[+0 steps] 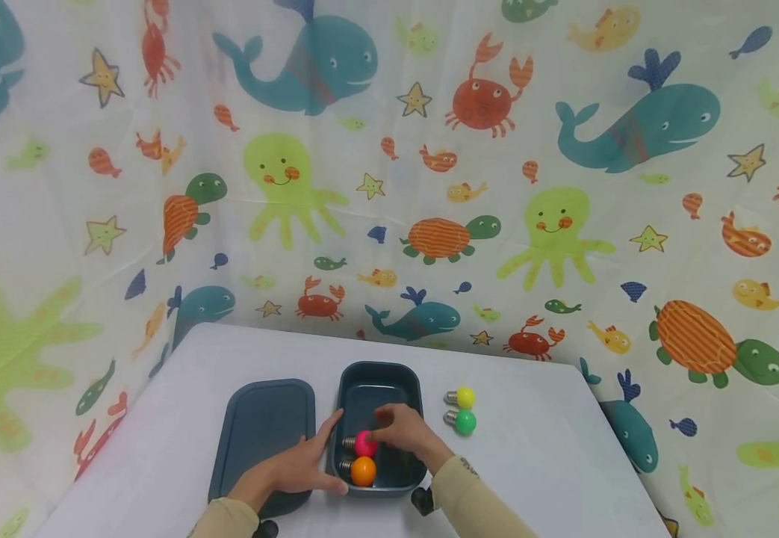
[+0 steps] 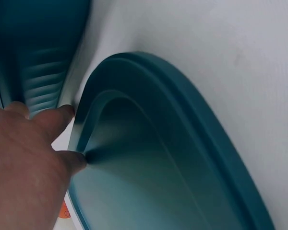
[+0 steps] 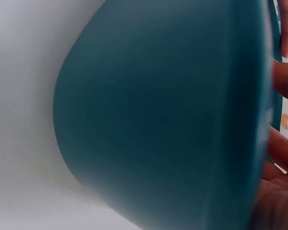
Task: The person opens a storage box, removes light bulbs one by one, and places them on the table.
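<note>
A dark blue box (image 1: 379, 369) stands on the table with a pink light bulb (image 1: 364, 444) and an orange light bulb (image 1: 363, 471) lying side by side in it, screw bases to the left. My left hand (image 1: 302, 465) spreads along the box's left side, thumb by the near corner and fingers at the rim. In the left wrist view its fingertips overlap the edge of the matching lid (image 2: 134, 72). My right hand (image 1: 405, 432) reaches over the right wall, thumb right at the pink bulb and index finger apart from it. The box wall (image 3: 149, 110) hides the bulbs in the right wrist view.
The lid lies flat left of the box. To the box's right, a yellow bulb (image 1: 463, 397) and a green bulb (image 1: 464, 422) lie on the white table (image 1: 550, 448). A curtain (image 1: 389, 187) printed with sea animals hangs behind.
</note>
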The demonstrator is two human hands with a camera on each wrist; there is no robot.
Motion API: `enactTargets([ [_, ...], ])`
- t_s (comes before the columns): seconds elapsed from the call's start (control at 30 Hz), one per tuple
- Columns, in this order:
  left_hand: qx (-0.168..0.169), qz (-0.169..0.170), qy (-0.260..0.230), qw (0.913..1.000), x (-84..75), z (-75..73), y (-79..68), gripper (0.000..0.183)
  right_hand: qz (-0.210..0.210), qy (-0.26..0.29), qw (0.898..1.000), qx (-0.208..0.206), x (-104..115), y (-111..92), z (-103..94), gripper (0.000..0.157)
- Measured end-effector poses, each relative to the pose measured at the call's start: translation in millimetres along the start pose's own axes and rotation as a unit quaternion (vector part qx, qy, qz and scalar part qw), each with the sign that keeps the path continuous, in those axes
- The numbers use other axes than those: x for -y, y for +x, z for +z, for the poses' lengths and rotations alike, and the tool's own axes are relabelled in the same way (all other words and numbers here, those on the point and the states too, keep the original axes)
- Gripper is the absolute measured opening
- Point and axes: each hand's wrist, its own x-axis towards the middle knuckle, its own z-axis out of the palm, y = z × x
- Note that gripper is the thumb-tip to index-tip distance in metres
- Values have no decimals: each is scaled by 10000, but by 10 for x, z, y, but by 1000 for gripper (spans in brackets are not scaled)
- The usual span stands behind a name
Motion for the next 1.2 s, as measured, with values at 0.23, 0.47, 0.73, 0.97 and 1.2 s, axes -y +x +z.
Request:
enactTargets([
  [0.23,-12,3,61,10000,-8,6,-7,121,49,-110,9999,45,-51,20,45,52],
  [0.47,21,31,96,9999,-7,0,-18,121,55,-104,9999,127,-69,10,83,49],
  [0.73,30,41,75,10000,-21,-10,-31,121,-35,-86,9997,225,-22,-17,108,46],
  [0.97,11,-3,63,10000,-26,-9,-25,121,-12,-93,9996,250,0,-28,146,43],
  [1.2,28,18,64,10000,-8,-1,-5,121,-109,-168,9996,216,10,-10,118,42],
])
